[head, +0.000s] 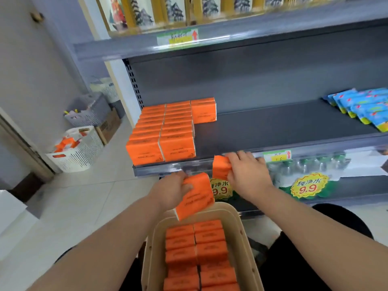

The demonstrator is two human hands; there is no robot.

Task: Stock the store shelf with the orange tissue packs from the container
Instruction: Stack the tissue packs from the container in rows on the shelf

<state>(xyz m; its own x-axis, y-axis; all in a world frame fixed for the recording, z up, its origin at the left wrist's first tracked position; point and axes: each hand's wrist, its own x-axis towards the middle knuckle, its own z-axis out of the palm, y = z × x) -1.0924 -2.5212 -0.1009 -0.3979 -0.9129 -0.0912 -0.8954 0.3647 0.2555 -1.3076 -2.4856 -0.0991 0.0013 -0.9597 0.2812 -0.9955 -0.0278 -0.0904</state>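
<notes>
By shelf [273, 122] | left hand [170, 191] grips pack [195, 198] | right hand [247, 175] grips second pack [220, 166] | sign [307, 186] 9.9

Both bare forearms reach forward. Left hand [171, 191] lower, fingers curled round an orange tissue pack [196, 198]. Right hand [248, 175] higher, clutching a second pack [219, 168].

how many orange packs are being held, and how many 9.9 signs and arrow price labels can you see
held orange packs: 2
9.9 signs: 2
arrow price labels: 2
total: 6
</notes>
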